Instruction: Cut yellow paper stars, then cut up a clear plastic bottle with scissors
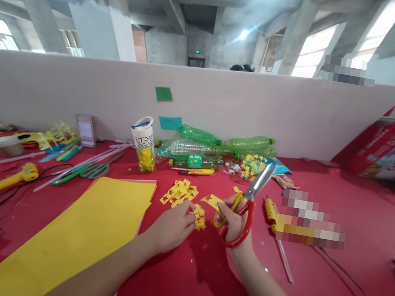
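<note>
My right hand (236, 222) is wrapped around a pair of scissors (262, 179) with red and yellow handles, blades pointing up and away. A yellow paper strip with a star-shaped hole (213, 201) sticks out at the fingertips of that hand. My left hand (173, 225) has its fingers curled together beside a small pile of yellow paper stars (200, 217); whatever is between them is hidden. Just beyond it lies a heap of yellow paper pieces with star cut-outs (179, 193). Yellow paper sheets (94, 221) lie under and left of my left forearm.
Green plastic bottles (195, 160) lie along the white partition (116, 89), near a white patterned cup (143, 134) and a yellow utility knife (201, 171). Yellow glue guns (271, 215) with cords flank the work area. Green-handled scissors (97, 170) rest at left.
</note>
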Available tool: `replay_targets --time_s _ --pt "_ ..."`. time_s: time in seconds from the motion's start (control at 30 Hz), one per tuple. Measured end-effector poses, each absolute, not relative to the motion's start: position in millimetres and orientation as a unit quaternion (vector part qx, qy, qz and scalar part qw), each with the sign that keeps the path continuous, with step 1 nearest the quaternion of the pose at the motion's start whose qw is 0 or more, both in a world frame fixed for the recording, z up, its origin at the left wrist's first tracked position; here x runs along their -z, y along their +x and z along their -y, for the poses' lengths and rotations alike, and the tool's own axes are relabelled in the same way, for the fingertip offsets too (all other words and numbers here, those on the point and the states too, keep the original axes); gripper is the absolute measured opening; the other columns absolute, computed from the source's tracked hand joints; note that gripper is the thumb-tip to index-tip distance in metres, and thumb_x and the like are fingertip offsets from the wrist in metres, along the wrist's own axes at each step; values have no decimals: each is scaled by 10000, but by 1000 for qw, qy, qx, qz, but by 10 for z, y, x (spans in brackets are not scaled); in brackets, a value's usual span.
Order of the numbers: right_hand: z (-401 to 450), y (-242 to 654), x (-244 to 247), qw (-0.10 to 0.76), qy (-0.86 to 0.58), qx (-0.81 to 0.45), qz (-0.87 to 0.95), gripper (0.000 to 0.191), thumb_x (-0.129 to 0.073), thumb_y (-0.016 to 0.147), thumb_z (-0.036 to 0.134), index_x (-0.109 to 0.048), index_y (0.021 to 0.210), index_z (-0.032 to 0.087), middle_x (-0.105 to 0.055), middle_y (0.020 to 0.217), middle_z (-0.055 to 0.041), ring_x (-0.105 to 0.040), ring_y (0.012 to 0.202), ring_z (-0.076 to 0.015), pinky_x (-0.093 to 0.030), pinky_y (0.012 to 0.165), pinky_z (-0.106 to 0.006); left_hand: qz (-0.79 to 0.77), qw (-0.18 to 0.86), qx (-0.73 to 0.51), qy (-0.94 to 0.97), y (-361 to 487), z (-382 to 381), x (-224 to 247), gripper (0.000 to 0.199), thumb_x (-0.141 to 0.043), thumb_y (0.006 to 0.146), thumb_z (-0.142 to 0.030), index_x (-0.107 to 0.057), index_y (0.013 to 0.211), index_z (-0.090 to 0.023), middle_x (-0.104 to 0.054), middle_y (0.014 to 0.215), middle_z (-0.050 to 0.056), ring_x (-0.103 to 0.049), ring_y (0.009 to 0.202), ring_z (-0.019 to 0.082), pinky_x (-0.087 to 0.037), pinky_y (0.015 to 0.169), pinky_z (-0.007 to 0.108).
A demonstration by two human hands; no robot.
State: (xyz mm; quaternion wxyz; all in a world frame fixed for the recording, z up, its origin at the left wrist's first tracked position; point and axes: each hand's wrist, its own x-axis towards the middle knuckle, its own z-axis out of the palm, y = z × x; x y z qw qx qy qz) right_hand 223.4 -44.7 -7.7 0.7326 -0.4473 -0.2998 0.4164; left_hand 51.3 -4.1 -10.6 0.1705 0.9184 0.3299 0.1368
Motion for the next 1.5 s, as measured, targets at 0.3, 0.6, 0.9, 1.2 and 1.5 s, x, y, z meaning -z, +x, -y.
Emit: replay_targets --time_s 0.3,0.6,0.9,1.2,1.5 --pt "537 2098 102 703 -430 -459 331 353 -745 638 371 -441 735 219 -494 506 98 -473 359 -81 -405 341 -190 -386 51 -139 910 568 9 175 331 -529 834 -436 -599 1003 -160 -553 1112 122 -556 1005 266 -478 863 402" --pt "558 2076 59 666 -469 -480 326 446 -756 606 483 -432 750 211 -495 565 88 -497 399 -75 -405 370 -181 -498 161 -156 838 185 -378 311 701 -528 805 -361 -305 1422 -115 -296 1501 196 -277 1394 312 -274 1120 478" --pt "587 2114 -266 535 -526 -543 378 385 -748 591 386 -454 756 202 -511 566 79 -524 415 -89 -381 394 -189 -439 204 -227 845 -80 -782 176 604 -401 793 -109 -330 1390 -166 -357 1467 147 -317 1383 241 -257 1146 453" --pt "-118 1893 -371 464 -577 -501 449 280 -690 653 335 -458 758 217 -566 577 63 -550 418 -110 -409 395 -202 -423 189 -336 820 -416 -835 8 490 -413 857 -169 -360 1343 -205 -438 1369 137 -409 1308 240 -344 1094 465" --pt "154 2452 -133 432 -688 -402 422 226 -585 737 411 -455 714 227 -496 399 77 -467 336 -125 -332 367 -209 -354 122 -100 922 86 -695 227 542 -431 908 -342 -345 1434 -244 -156 1575 128 -130 1441 313 -193 1135 537"
